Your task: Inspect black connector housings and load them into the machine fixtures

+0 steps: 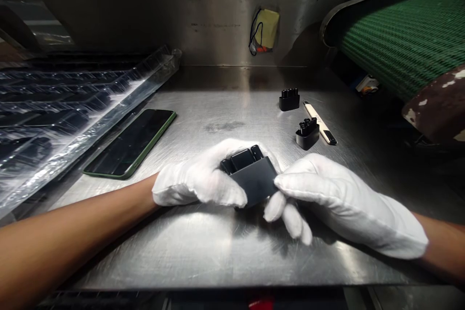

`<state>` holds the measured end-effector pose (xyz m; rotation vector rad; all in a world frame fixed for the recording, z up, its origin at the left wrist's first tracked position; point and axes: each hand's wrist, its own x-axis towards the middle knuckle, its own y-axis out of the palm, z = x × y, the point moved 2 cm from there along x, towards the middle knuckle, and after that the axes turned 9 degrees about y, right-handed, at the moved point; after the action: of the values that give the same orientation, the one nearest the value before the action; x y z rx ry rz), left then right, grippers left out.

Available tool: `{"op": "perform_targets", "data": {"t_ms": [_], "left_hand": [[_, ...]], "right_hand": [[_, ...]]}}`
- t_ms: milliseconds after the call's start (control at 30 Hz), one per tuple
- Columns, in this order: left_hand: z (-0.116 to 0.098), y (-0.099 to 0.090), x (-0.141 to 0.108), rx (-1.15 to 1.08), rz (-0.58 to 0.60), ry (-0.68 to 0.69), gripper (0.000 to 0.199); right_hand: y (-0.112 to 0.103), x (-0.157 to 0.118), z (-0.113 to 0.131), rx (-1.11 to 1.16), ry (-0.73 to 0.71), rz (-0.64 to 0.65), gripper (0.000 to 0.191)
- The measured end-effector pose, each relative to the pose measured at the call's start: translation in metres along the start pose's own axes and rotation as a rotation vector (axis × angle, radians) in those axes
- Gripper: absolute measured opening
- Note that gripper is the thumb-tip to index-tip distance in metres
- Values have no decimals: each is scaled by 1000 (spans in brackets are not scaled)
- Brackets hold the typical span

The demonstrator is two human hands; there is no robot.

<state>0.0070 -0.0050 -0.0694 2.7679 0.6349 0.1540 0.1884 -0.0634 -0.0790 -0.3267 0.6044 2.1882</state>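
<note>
steel tabletop (203,256) lies near a green belt (410,34) (left hand (214,179) and right hand (334,193) hold one black case (256,181)).

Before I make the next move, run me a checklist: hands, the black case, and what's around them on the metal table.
1. Left hand supporting the black case: ok, thumb and fingers around it.
2. Right hand at the case: ok, fingertips at its right edge.
3. Black pieces fully seated in the case: cannot tell; they stick out of its top.
4. Far small holder and near small holder upright: ok.
5. Phone away from both hands: ok, flat on the table.
6. Blade of the white pen-like tool covered, if it has one: cannot tell.
</note>
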Motion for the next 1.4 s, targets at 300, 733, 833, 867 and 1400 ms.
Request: {"op": "perform_targets", "data": {"t_ms": [300,733,833,867,1400], "left_hand": [[2,0,0,121,11,-34,35],[8,-1,1,224,-28,9,31],[10,1,0,179,-24,11,31],[11,2,1,169,-31,20,28],[15,15,11,3,-56,88,10]], "right_hand": [[-1,4,1,-51,120,-122,29],[-1,5,4,51,134,-269,31],[1,6,-3,100,152,-256,33],[2,7,-6,109,145,-260,34],[8,9,-5,163,-26,-325,49]]}}
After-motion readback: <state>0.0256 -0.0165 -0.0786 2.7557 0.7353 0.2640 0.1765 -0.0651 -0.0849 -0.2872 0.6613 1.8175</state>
